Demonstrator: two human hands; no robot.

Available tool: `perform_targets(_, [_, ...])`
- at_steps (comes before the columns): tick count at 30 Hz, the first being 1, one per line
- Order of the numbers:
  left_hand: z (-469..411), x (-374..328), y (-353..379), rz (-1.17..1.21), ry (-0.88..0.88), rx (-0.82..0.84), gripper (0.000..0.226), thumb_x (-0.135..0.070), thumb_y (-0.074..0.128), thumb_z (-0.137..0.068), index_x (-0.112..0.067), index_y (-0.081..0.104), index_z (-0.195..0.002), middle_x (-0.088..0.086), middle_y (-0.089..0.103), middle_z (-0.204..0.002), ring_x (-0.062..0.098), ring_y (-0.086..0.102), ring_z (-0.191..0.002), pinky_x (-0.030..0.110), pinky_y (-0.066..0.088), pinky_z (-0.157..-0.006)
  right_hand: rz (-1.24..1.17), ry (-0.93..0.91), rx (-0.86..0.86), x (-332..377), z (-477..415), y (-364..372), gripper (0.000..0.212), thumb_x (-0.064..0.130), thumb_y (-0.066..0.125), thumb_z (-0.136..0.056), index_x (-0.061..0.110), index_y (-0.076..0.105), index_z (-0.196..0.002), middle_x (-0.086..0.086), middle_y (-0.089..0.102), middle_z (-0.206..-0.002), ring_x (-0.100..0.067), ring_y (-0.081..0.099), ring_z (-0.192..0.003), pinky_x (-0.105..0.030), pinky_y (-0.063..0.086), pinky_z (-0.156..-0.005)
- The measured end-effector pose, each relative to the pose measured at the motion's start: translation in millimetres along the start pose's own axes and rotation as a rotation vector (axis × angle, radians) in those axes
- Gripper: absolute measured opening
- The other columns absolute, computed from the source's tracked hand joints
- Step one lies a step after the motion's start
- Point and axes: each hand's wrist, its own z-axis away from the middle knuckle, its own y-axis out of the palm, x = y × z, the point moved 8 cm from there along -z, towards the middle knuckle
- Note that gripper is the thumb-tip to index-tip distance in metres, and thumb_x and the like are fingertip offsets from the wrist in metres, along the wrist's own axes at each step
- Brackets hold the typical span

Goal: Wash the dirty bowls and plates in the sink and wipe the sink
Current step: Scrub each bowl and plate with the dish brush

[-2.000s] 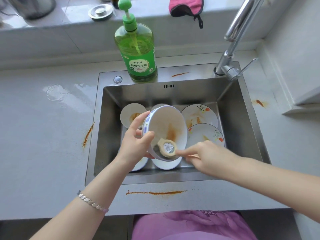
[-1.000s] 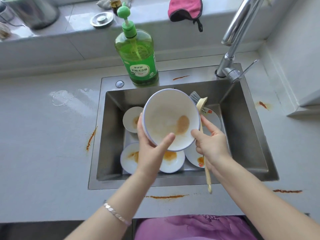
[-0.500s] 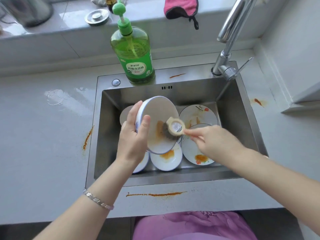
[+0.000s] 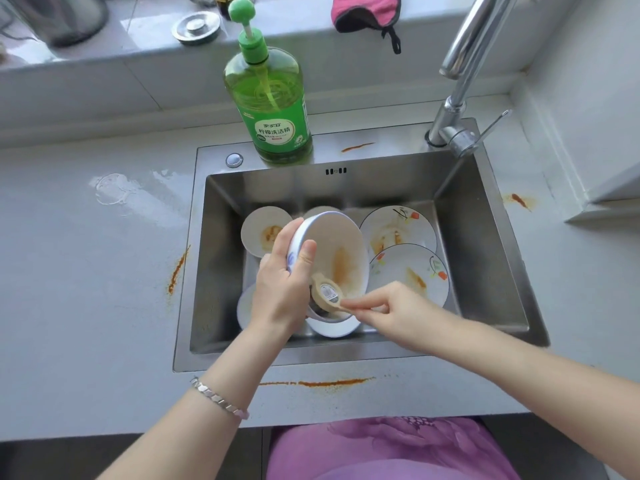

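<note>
At the near edge of the worktop (image 4: 86, 271) an orange smear (image 4: 329, 382) runs along the front lip of the sink (image 4: 485, 271), a job for the wiping stage. Just beyond it, over the basin's near half, the left hand (image 4: 280, 289) holds the bowl (image 4: 343, 251) tilted on edge, its grip clasped over the rim with the thumb inside and the fingers behind. The right hand (image 4: 391, 311) has its grip pinched on the handle of the brush (image 4: 327, 294), whose round head sits low in the bowl, just beside the thumb (the bristles are hidden behind the head). An orange-brown stain streaks the middle of the bowl's inside, above the brush head, so the scrubbing looks far from done. To do it well, I judge the brush should work upward in small circles across that streak, pressing firmly while the left hand braces from behind and turns the bowl a little at a time. The thumb should shift so the rim beneath it gets cleaned too. No water runs and no foam shows, so detergent and a rinse look needed. Farther in, a flowered plate (image 4: 410, 275) overlaps a second plate (image 4: 394, 226), and a small dish (image 4: 265, 230) lies soiled at the left. At the back rim stands the green soap bottle (image 4: 270, 109), with the tap (image 4: 457, 91) to its right.
</note>
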Motion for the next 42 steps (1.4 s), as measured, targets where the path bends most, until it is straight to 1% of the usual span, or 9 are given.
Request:
perform_targets(4, [-1, 1, -6, -0.015, -0.009, 0.042, 0.030, -0.046, 0.043, -0.094, -0.051, 0.045, -0.123, -0.012, 0.052, -0.115, 0.018, 0.047, -0.112, 0.046, 0.047, -0.094, 0.075, 0.033, -0.107, -14, 0, -36, 0.028, 0.022, 0.048, -0.096, 0.028, 0.062, -0.120, 0.030, 0.059, -0.053, 0.007, 0.044, -0.035, -0.005, 0.034, -0.043])
perform_targets(8, [3, 0, 2, -0.023, -0.042, 0.075, 0.036, -0.057, 0.041, -0.085, -0.056, 0.042, -0.121, -0.007, 0.052, -0.118, 0.017, 0.047, -0.113, 0.031, 0.051, -0.089, 0.324, 0.033, -0.211, -20, -5, -31, 0.030, 0.027, 0.045, -0.096, 0.041, 0.060, -0.119, 0.007, 0.068, -0.113, -0.003, 0.060, -0.068, -0.019, 0.042, -0.059])
perform_targets(13, [-3, 2, -6, -0.047, -0.051, 0.032, 0.032, -0.049, 0.043, -0.093, -0.049, 0.044, -0.125, -0.007, 0.053, -0.117, 0.017, 0.047, -0.113, 0.044, 0.046, -0.096, 0.053, 0.018, -0.068, -22, 2, -19, 0.027, 0.020, 0.051, -0.095, 0.033, 0.064, -0.115, 0.021, 0.063, -0.061, 0.011, 0.052, -0.051, -0.004, 0.039, -0.054])
perform_targets(18, [-1, -4, 3, -0.059, -0.055, 0.077, 0.034, -0.052, 0.044, -0.092, -0.053, 0.042, -0.126, -0.005, 0.053, -0.118, 0.017, 0.047, -0.113, 0.052, 0.051, -0.086, 0.252, 0.004, -0.157, -22, 0, -18, 0.030, 0.026, 0.049, -0.095, 0.040, 0.062, -0.117, 0.013, 0.066, -0.116, -0.005, 0.062, -0.102, -0.023, 0.049, -0.084])
perform_targets(26, [4, 7, 6, 0.171, -0.193, 0.076, 0.030, -0.044, 0.040, -0.096, -0.044, 0.045, -0.125, -0.014, 0.051, -0.110, 0.004, 0.056, -0.087, 0.039, 0.058, -0.053, 0.336, 0.039, -0.389, -24, -4, -44, 0.034, 0.026, 0.043, -0.097, 0.041, 0.055, -0.125, 0.006, 0.060, -0.070, -0.013, 0.043, -0.059, -0.029, 0.036, -0.056])
perform_targets(30, [8, 17, 14, 0.278, -0.188, 0.023, 0.036, -0.052, 0.039, -0.094, -0.043, 0.043, -0.128, -0.014, 0.049, -0.126, 0.017, 0.050, -0.117, 0.060, 0.046, -0.089, -0.067, 0.050, -0.440, -6, -20, -32, 0.032, 0.023, 0.045, -0.096, 0.032, 0.059, -0.124, -0.002, 0.069, -0.098, -0.021, 0.062, -0.086, -0.025, 0.046, -0.070])
perform_targets(36, [-1, 6, 6, 0.306, -0.056, -0.056, 0.043, -0.057, 0.034, -0.091, -0.036, 0.043, -0.127, -0.011, 0.053, -0.126, 0.012, 0.049, -0.120, 0.045, 0.040, -0.104, -1.221, 0.265, 0.039, 27, -24, 16, 0.025, 0.021, 0.038, -0.100, 0.031, 0.057, -0.114, 0.001, 0.031, -0.054, -0.002, 0.019, -0.032, -0.009, 0.013, -0.028])
perform_targets(39, [-8, -5, -2, 0.323, 0.025, -0.070, 0.036, -0.036, 0.031, -0.100, -0.022, 0.042, -0.132, -0.006, 0.055, -0.117, -0.001, 0.054, -0.103, 0.014, 0.044, -0.089, -1.160, 0.245, 0.114, 32, -11, 22, 0.023, 0.022, 0.038, -0.100, 0.033, 0.058, -0.101, 0.003, 0.030, -0.052, -0.001, 0.019, -0.032, -0.009, 0.014, -0.027])
perform_targets(42, [-11, -7, -3, 0.317, 0.049, -0.062, 0.038, -0.036, 0.031, -0.100, -0.021, 0.042, -0.133, -0.001, 0.054, -0.121, 0.004, 0.054, -0.104, 0.019, 0.046, -0.089, -1.120, 0.269, 0.153, 31, -2, 28, 0.024, 0.020, 0.038, -0.100, 0.033, 0.059, -0.100, 0.003, 0.029, -0.053, -0.001, 0.019, -0.033, -0.009, 0.014, -0.027])
